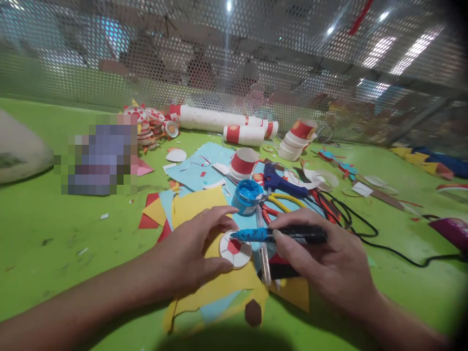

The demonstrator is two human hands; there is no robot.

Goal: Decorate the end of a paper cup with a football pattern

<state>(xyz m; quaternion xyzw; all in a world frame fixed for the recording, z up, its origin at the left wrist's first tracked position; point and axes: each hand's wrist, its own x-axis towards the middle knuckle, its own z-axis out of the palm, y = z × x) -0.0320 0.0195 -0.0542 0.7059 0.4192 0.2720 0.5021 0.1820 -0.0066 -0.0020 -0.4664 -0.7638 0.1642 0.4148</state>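
My left hand [192, 251] steadies a small round white disc [242, 257] by its left edge, thumb below and fingers above. The disc has a red centre with dark lines running outward. In my right hand [336, 261] is a black marker [303, 234], its front end smeared with blue paint. The marker's tip lies over the upper part of the disc; whether it touches cannot be made out. Yellow paper [199, 207] is spread under the disc. Just beyond it an uncapped jar of blue paint [244, 205] stands beside a red-and-white paper cup [243, 165].
A blue glue gun [281, 184] lies past yellow-handled pliers [288, 199], near a black cable [369, 229]. Stacked paper cups [208, 118] lie along the perforated screen [219, 63]. A blurred-out rectangular object [104, 158] is at left, a purple object [449, 231] at right.
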